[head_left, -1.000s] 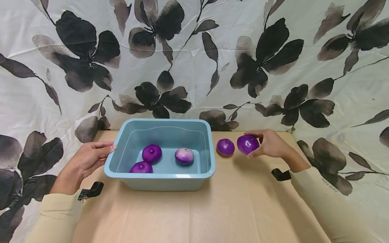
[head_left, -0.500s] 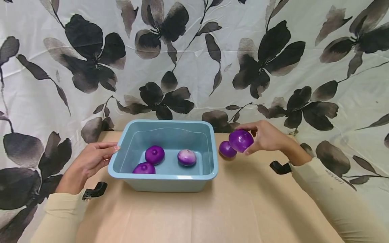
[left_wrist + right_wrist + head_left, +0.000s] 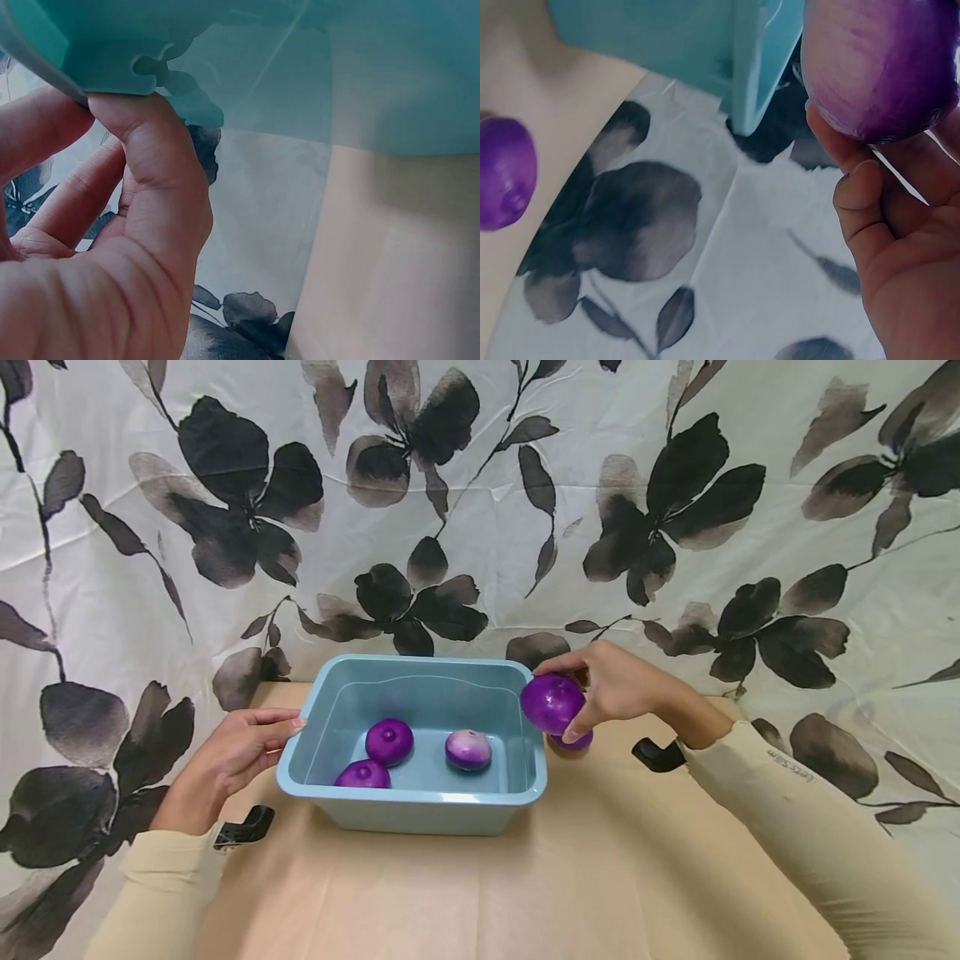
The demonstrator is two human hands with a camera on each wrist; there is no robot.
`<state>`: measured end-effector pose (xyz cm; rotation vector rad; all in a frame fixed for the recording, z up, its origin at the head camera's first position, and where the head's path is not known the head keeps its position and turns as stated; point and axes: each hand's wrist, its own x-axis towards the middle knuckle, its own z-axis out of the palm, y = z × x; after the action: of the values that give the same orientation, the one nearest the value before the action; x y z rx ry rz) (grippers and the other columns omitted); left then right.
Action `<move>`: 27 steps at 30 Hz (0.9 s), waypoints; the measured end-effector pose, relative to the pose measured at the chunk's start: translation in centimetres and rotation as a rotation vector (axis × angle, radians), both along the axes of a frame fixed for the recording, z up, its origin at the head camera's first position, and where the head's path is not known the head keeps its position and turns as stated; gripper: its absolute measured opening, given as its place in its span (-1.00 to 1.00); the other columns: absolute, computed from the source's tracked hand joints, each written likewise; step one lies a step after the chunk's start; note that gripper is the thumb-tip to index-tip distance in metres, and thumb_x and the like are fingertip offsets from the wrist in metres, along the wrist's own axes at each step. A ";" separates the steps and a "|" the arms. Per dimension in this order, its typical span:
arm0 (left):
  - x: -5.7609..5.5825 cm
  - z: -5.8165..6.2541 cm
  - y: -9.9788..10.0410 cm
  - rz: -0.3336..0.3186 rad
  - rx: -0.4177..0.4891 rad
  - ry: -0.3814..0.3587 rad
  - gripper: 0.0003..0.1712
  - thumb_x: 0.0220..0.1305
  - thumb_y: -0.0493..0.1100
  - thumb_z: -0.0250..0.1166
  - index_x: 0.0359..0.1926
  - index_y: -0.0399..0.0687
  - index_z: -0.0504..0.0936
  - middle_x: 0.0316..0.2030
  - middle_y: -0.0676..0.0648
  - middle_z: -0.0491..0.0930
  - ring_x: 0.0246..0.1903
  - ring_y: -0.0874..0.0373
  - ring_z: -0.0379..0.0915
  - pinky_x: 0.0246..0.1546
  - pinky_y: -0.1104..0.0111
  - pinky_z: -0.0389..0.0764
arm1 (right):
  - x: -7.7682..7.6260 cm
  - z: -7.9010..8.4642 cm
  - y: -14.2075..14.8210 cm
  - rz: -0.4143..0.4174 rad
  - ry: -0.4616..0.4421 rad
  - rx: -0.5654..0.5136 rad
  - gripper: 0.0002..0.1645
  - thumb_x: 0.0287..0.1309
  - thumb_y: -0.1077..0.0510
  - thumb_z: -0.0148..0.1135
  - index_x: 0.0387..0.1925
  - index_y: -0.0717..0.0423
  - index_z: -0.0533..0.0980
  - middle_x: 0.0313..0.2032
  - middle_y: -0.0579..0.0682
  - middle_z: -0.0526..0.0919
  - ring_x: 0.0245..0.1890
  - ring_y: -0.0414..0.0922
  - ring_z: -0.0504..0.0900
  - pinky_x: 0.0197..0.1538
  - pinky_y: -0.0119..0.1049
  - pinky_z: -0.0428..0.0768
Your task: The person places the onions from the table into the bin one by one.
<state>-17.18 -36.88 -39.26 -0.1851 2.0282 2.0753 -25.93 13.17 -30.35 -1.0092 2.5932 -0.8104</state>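
Note:
A light blue plastic tub point(image 3: 420, 814) stands on the table, with several round purple onions around it. Two dark purple onions, one left of centre point(image 3: 389, 742) and one near the front wall point(image 3: 363, 775), lie inside with a paler onion point(image 3: 468, 750). My left hand point(image 3: 236, 758) pinches the tub's left rim between thumb and fingers, as the left wrist view confirms. With thumb and fingertips, my right hand point(image 3: 626, 683) grips a glossy purple onion point(image 3: 551, 703) raised at the tub's right rim. Below it, partly hidden, another onion point(image 3: 576, 742) rests on the table.
The table point(image 3: 480, 893) has a tan covering. Behind it hangs a white cloth point(image 3: 510, 560) with dark flower prints, close to the tub's back. Black wrist cameras, left point(image 3: 246, 828) and right point(image 3: 658, 755), jut out from both sleeves.
My right hand has carried its onion left and upward, past the onion on the table, to the tub's right rim. The left hand keeps its hold; the view has shifted slightly.

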 end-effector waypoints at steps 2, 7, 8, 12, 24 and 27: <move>0.0 0.0 0.1 0.008 -0.006 0.003 -0.78 0.42 -0.26 0.35 -0.26 0.24 0.75 -0.29 0.15 0.76 -0.27 0.31 0.72 -0.19 0.43 0.78 | -0.3 0.2 -0.8 0.022 -0.012 0.005 0.03 -0.41 0.03 0.83 0.25 0.06 0.61 -0.04 0.00 0.79 -0.11 -0.04 0.73 -0.07 -0.23 0.78; -0.2 -0.2 0.6 0.032 -0.018 0.002 -0.78 0.42 -0.26 0.35 -0.26 0.23 0.75 -0.30 0.15 0.76 -0.29 0.29 0.72 -0.20 0.43 0.78 | -1.2 0.5 -2.4 0.087 -0.001 0.024 0.01 -0.42 0.01 0.82 0.24 0.00 0.62 0.00 -0.02 0.77 -0.06 -0.03 0.73 -0.04 -0.17 0.78; -0.2 -0.3 0.7 0.034 -0.019 0.003 -0.80 0.42 -0.26 0.35 -0.25 0.21 0.75 -0.30 0.15 0.76 -0.29 0.29 0.72 -0.20 0.42 0.78 | -1.4 0.6 -2.7 0.101 0.002 0.026 0.01 -0.42 0.00 0.82 0.24 0.00 0.62 0.01 -0.02 0.77 -0.05 -0.03 0.72 -0.04 -0.17 0.78; -0.5 -0.4 1.1 0.049 -0.013 0.001 -0.86 0.42 -0.26 0.35 -0.17 0.12 0.75 -0.30 0.14 0.76 -0.28 0.28 0.71 -0.20 0.42 0.78 | -2.1 0.8 -4.0 0.152 0.024 0.029 0.01 -0.42 -0.01 0.81 0.24 -0.01 0.63 0.02 -0.04 0.77 -0.06 -0.04 0.71 -0.05 -0.20 0.75; -0.8 -0.2 1.7 0.077 -0.004 0.006 -0.88 0.43 -0.27 0.33 -0.15 0.04 0.74 -0.31 0.12 0.75 -0.30 0.28 0.71 -0.22 0.42 0.78 | -4.1 0.8 -9.0 0.251 0.050 0.030 -0.01 -0.37 0.01 0.80 0.25 0.04 0.62 0.08 -0.06 0.77 -0.01 -0.10 0.71 -0.04 -0.25 0.74; -0.8 -0.1 2.0 0.083 0.001 0.006 -0.87 0.43 -0.28 0.33 -0.18 0.06 0.75 -0.31 0.12 0.75 -0.30 0.28 0.72 -0.22 0.42 0.78 | -4.4 0.3 -10.2 0.253 0.063 0.034 0.00 -0.37 0.00 0.81 0.24 0.08 0.62 0.03 -0.03 0.79 -0.07 -0.11 0.73 -0.06 -0.26 0.75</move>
<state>-17.96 -34.92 -39.35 -0.2676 2.0564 2.1284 -30.37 2.96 -30.04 -1.3376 2.4518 -0.6781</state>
